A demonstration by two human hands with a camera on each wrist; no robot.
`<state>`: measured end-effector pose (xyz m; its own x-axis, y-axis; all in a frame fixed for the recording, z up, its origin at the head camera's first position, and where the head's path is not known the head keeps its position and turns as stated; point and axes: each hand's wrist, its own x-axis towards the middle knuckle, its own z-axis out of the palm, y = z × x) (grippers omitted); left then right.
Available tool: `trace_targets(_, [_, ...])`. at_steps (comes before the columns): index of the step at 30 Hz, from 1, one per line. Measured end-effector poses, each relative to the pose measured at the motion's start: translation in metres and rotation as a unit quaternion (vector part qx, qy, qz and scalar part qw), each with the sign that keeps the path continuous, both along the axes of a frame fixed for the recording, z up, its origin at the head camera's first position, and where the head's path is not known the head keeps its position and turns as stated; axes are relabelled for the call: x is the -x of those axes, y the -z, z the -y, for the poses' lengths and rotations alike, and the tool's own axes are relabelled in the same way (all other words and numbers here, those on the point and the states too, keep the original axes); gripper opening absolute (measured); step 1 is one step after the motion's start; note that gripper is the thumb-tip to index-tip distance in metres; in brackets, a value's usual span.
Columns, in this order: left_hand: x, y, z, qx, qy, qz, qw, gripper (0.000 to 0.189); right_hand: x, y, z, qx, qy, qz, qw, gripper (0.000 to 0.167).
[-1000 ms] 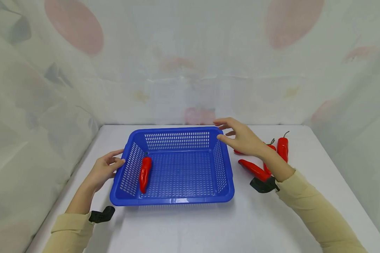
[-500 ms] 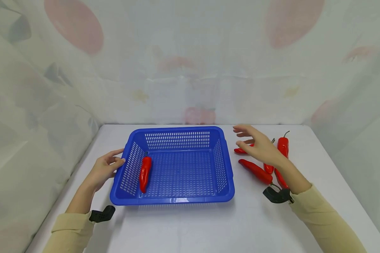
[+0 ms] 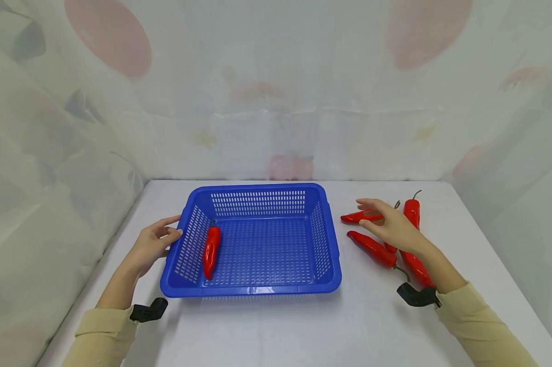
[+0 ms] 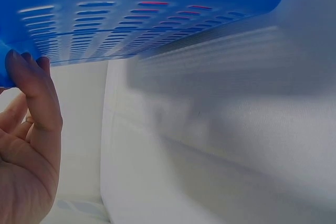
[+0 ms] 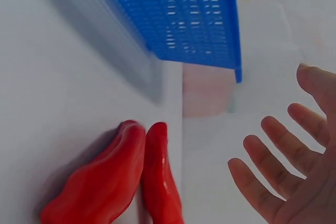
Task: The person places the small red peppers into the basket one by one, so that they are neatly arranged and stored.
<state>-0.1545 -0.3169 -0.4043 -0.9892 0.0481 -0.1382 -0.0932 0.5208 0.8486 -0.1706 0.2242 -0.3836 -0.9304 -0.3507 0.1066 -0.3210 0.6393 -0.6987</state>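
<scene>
My left hand (image 3: 149, 245) pinches the left rim of a blue plastic basket (image 3: 250, 291), thumb and fingers on the edge; the left wrist view shows this hand (image 4: 31, 129) at the basket's corner. Inside the basket, along its left side, lies one red chili pepper (image 3: 210, 252). My right hand (image 3: 395, 227) is over several red peppers right of the basket, its fingers spread and holding nothing. Nearest to its fingers is a pepper lying crosswise (image 3: 354, 217). Another pepper (image 3: 372, 248) lies just in front. The hand partly hides some of the peppers.
A white table (image 3: 267, 331) carries everything, with patterned white sheeting (image 3: 276, 102) behind it and at both sides. One pepper (image 3: 411, 210) with a curved stem lies farther back on the right, and another (image 3: 416, 267) under the right wrist.
My right hand has moved right and toward me, from above the basket's far right corner to over the peppers. The left hand and basket have stayed in place.
</scene>
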Motion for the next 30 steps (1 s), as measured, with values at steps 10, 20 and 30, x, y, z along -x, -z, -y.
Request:
trace_targets(10, [0.0, 0.001, 0.0, 0.0, -0.004, 0.001, 1.0, 0.059, -0.005, 0.022, -0.018, -0.042, 0.021, 0.042, 0.998, 0.053])
trace_targets(20, [0.0, 0.001, 0.0, 0.004, -0.006, 0.001, 1.0, 0.059, -0.022, 0.041, -0.036, -0.043, 0.035, 0.033, 0.9979, 0.05])
trace_targets(30, [0.0, 0.001, -0.001, 0.002, -0.008, 0.001, 1.0, 0.06, -0.034, 0.056, -0.041, -0.06, 0.05, -0.003, 0.9969, 0.05])
